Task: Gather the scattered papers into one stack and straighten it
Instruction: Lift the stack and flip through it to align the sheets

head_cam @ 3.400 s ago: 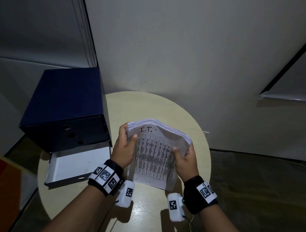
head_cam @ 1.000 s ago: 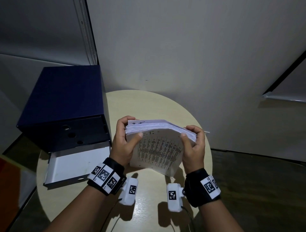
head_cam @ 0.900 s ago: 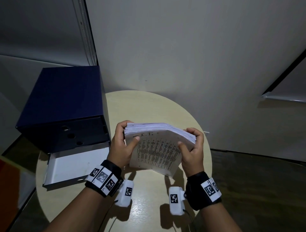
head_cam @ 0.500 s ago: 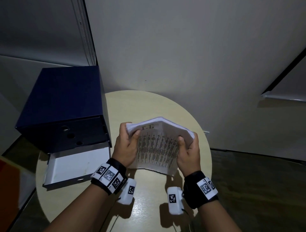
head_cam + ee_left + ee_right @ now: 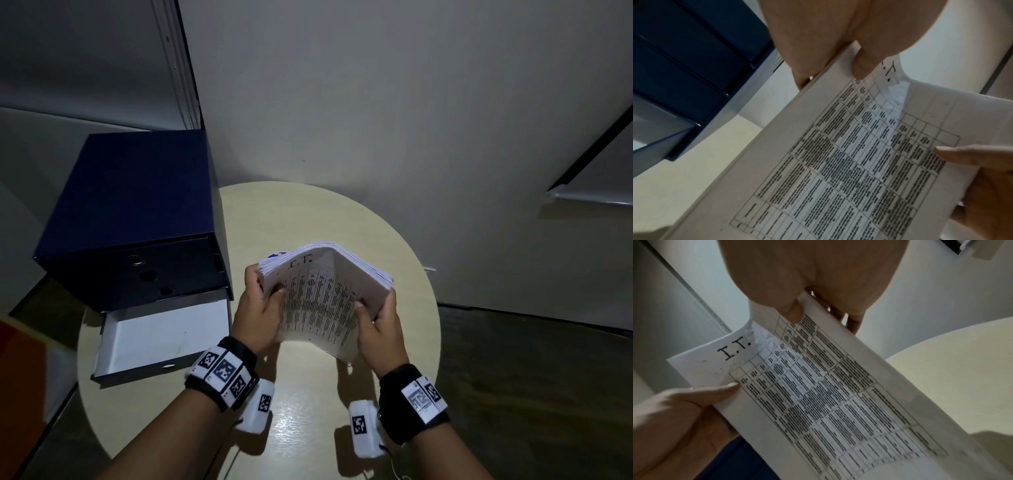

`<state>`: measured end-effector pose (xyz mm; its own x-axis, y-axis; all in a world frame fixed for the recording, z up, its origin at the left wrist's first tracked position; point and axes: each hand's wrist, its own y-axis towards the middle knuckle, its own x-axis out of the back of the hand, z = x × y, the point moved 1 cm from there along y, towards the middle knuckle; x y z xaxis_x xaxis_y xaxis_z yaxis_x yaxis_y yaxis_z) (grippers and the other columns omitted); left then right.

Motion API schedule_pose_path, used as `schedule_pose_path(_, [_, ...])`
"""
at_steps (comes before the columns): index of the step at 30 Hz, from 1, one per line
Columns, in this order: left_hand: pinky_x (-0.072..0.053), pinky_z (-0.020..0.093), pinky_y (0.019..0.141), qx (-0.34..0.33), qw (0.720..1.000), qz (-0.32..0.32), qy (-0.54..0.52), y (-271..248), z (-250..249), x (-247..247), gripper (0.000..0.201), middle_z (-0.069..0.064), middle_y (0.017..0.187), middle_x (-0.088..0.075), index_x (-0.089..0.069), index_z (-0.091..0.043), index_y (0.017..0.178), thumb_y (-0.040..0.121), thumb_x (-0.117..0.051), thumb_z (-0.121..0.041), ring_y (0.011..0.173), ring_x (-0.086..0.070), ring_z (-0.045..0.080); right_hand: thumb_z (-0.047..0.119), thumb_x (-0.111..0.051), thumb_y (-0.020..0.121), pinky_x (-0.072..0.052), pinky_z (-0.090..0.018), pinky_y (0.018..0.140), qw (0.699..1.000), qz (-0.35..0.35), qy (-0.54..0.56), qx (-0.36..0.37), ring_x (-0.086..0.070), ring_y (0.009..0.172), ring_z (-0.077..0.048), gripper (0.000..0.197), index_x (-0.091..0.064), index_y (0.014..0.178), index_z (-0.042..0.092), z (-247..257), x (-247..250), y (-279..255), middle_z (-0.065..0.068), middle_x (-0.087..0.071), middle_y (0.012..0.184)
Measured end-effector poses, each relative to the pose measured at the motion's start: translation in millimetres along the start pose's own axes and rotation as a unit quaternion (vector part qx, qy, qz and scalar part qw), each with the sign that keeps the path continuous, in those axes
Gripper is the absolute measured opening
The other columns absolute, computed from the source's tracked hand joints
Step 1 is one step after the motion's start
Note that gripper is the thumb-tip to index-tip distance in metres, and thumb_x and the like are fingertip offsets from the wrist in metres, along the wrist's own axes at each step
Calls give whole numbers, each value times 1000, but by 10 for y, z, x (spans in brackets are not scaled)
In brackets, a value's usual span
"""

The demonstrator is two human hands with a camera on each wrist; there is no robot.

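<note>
A thick stack of printed papers point(image 5: 322, 294) stands on end above the round table point(image 5: 308, 212), bowed into an arch, its front sheet showing a table of text headed "I.T.". My left hand point(image 5: 260, 308) grips the stack's left edge, thumb on the front sheet. My right hand point(image 5: 378, 320) grips the right edge the same way. In the left wrist view the stack of papers point(image 5: 849, 170) fills the frame under the left hand point(image 5: 838, 40). In the right wrist view the right hand point(image 5: 818, 280) pinches the stack of papers point(image 5: 828, 394) at its top edge.
A dark blue box file point(image 5: 137, 219) stands on the table's left, with an open white-lined tray point(image 5: 161, 337) in front of it. A wall rises right behind the table. Dark floor lies to the right.
The stack went from tilted nearly flat, its edge fanned toward me, to standing upright and bowed into an arch. Both hands slid down its side edges, keeping their hold.
</note>
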<state>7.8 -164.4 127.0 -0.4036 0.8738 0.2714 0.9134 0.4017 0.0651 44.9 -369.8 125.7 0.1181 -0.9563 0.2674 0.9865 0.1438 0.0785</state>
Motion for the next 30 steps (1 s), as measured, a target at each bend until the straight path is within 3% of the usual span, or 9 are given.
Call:
schedule_pose_path(2, [-41, 4, 71, -2, 1000, -3, 12, 48, -11, 23, 28, -21, 103, -58, -36, -26, 118, 99, -49, -9, 88, -54, -23, 8, -64, 94, -53, -30, 97, 999, -45, -20, 22, -58, 119, -8, 51, -38, 128, 35, 117, 37, 45, 3, -59, 126])
schedule_pose_path(5, [-44, 1, 74, -21, 1000, 6, 14, 93, -40, 9, 34, -17, 104, -62, -39, -25, 118, 97, -48, 0, 91, -58, -19, 14, -70, 84, -40, -50, 114, 960, -121, -166, 190, -39, 142, -22, 74, -31, 146, 18, 523, 96, 147, -8, -39, 152])
schedule_pose_path(8, [-54, 27, 82, -70, 996, 33, 41, 109, -137, -57, 35, 0, 103, -68, -44, -15, 117, 91, -48, 8, 94, -66, 9, 31, -65, 83, -16, -51, 125, 879, -12, -408, 247, -28, 150, -22, 70, -38, 147, 23, 970, 68, 282, -2, -36, 157])
schedule_pose_path(10, [-50, 29, 74, -117, 989, 52, 79, 103, -230, -115, 42, 5, 101, -68, -45, -12, 121, 87, -45, 11, 89, -64, 18, 34, -62, 87, -37, -45, 112, 846, 87, -484, 208, -53, 130, -21, 49, -51, 134, 29, 1059, 72, 360, 4, -58, 138])
schedule_pose_path(12, [-42, 22, 65, -149, 981, 67, 105, 105, -285, -148, 45, 4, 96, -64, -46, -11, 124, 84, -42, 10, 83, -60, 20, 36, -58, 92, -48, -38, 75, 831, 115, -511, 188, -64, 102, -28, 22, -57, 113, 29, 1027, 120, 390, 3, -71, 108])
schedule_pose_path(15, [-38, 12, 61, -165, 973, 92, 134, 104, -239, -124, 38, -4, 89, -61, -48, -16, 120, 86, -47, 2, 73, -54, 12, 37, -59, 92, -47, -36, 61, 850, 104, -478, 196, -64, 83, -33, 14, -56, 94, 24, 900, 253, 420, -1, -70, 83])
schedule_pose_path(21, [-51, 31, 71, -65, 966, 160, 195, 134, 341, 375, 23, -12, 86, -70, -58, -35, 101, 86, -72, -25, 80, -66, 8, 21, -67, 91, -55, -42, 69, 968, 51, -190, 153, -68, 77, -27, 9, -70, 90, 12, 709, 920, 436, -6, -72, 80])
schedule_pose_path(26, [-54, 25, 70, 42, 988, 7, -148, 193, 382, 538, 32, 0, 87, -66, -59, -16, 101, 80, -73, 3, 80, -61, 19, -5, -62, 93, -56, -18, 68, 999, 13, -17, 41, -71, 78, 1, 28, -71, 92, 22, 316, 1047, 289, 16, -77, 84])
schedule_pose_path(30, [-50, 33, 75, 81, 970, -3, -229, 154, 330, 356, 35, 2, 95, -66, -62, -17, 103, 72, -77, -25, 85, -60, 16, -2, -60, 96, -59, -24, 69, 993, -50, 92, -58, -73, 91, -12, 22, -71, 106, 14, -266, 764, 143, 7, -79, 95])
